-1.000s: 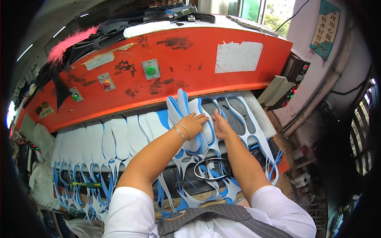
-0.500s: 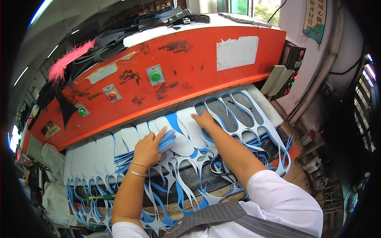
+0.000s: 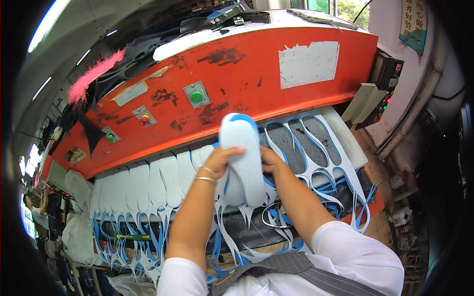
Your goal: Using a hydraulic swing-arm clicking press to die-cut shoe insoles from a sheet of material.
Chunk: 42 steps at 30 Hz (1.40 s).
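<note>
Both my hands grip a stack of shoe insoles (image 3: pixel 243 167), white and ribbed on top with blue showing at the edges, raised above the bed of the red machine. My left hand (image 3: pixel 220 163) closes on its left side, thumb across the white face. On the right edge my right hand (image 3: pixel 271 160) is closed, its fingers partly hidden behind the stack. Beneath lies a white-and-blue foam sheet (image 3: pixel 305 169) cut into insole shapes. To the right its outlines are hollow, showing a grey surface; to the left several insoles (image 3: pixel 139 186) still sit in it.
The red machine body (image 3: pixel 247 74) rises behind the bed, with green buttons (image 3: pixel 196 96) and a red button (image 3: pixel 144 120). A control box (image 3: pixel 377 93) is at its right end. Offcut strips hang over the front edge. A green-handled tool (image 3: pixel 132 237) lies front left; a person (image 3: pixel 40 213) is far left.
My left hand has moved right and up with its stack, and my right hand has left the sheet to join it. The insoles are now held upright between both hands. The view has shifted slightly.
</note>
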Each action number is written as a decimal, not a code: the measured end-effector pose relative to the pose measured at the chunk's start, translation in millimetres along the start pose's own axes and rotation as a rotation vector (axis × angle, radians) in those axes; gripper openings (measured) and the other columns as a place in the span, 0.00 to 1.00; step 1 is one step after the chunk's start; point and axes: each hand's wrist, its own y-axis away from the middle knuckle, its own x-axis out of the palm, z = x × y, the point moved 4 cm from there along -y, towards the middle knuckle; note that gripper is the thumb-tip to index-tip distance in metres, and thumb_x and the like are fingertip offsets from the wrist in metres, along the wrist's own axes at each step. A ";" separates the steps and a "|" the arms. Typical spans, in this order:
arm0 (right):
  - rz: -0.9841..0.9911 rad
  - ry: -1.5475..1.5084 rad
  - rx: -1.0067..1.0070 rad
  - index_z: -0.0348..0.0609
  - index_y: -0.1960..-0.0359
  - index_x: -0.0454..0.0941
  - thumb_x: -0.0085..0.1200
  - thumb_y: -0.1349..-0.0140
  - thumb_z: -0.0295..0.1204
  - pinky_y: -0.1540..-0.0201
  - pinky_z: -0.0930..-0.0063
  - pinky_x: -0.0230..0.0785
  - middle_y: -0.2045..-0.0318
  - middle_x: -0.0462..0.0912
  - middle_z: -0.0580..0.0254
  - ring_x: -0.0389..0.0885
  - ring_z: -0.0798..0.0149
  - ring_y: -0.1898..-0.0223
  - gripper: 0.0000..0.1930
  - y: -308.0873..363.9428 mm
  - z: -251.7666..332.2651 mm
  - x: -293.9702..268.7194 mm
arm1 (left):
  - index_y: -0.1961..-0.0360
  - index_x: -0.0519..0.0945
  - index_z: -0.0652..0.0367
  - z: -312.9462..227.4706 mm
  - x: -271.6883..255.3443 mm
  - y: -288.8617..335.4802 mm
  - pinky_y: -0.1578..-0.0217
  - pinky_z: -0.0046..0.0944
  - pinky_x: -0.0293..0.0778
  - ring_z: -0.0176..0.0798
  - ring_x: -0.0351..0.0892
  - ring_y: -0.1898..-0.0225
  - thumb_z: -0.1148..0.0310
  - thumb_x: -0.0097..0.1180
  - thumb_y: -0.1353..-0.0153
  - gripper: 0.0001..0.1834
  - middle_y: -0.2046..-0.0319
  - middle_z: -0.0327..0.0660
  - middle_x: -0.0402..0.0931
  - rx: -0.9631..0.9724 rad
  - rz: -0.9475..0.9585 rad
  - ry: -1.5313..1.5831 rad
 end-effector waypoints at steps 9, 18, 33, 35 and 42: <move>0.014 -0.220 -0.012 0.43 0.46 0.74 0.45 0.35 0.57 0.48 0.55 0.72 0.56 0.82 0.55 0.80 0.56 0.53 0.30 0.2 7.7 0.0 | 0.49 0.75 0.66 2.2 15.8 -12.5 0.51 0.39 0.73 0.41 0.79 0.56 0.70 0.68 0.52 0.27 0.56 0.46 0.79 0.106 -0.317 -0.082; -0.534 0.703 -0.507 0.36 0.53 0.73 0.54 0.36 0.44 0.58 0.58 0.71 0.56 0.74 0.49 0.76 0.53 0.59 0.22 29.7 29.0 20.3 | 0.46 0.73 0.61 -143.6 0.3 128.8 0.48 0.43 0.72 0.42 0.77 0.52 0.77 0.69 0.61 0.35 0.54 0.45 0.77 0.459 -0.286 -0.634; -0.359 0.307 -0.076 0.34 0.44 0.69 0.44 0.37 0.61 0.48 0.58 0.69 0.47 0.76 0.48 0.77 0.53 0.51 0.38 -8.0 -67.6 89.4 | 0.49 0.77 0.42 -8.0 -54.7 63.6 0.31 0.57 0.43 0.46 0.43 0.27 0.77 0.60 0.56 0.29 0.31 0.47 0.51 0.388 0.813 -2.012; -0.408 0.329 -0.115 0.39 0.47 0.71 0.44 0.36 0.61 0.58 0.63 0.73 0.55 0.80 0.50 0.81 0.58 0.61 0.34 -4.5 -71.6 80.2 | 0.48 0.77 0.43 -9.0 -58.1 66.1 0.31 0.55 0.44 0.47 0.50 0.29 0.76 0.62 0.58 0.31 0.36 0.50 0.59 0.507 0.821 -2.020; -0.735 0.676 -0.141 0.36 0.47 0.68 0.57 0.40 0.49 0.74 0.71 0.69 0.66 0.79 0.50 0.75 0.63 0.75 0.30 7.0 -81.2 78.6 | 0.61 0.75 0.54 -33.9 -116.7 143.1 0.38 0.52 0.61 0.52 0.72 0.52 0.74 0.59 0.59 0.19 0.62 0.47 0.70 0.784 0.446 -1.649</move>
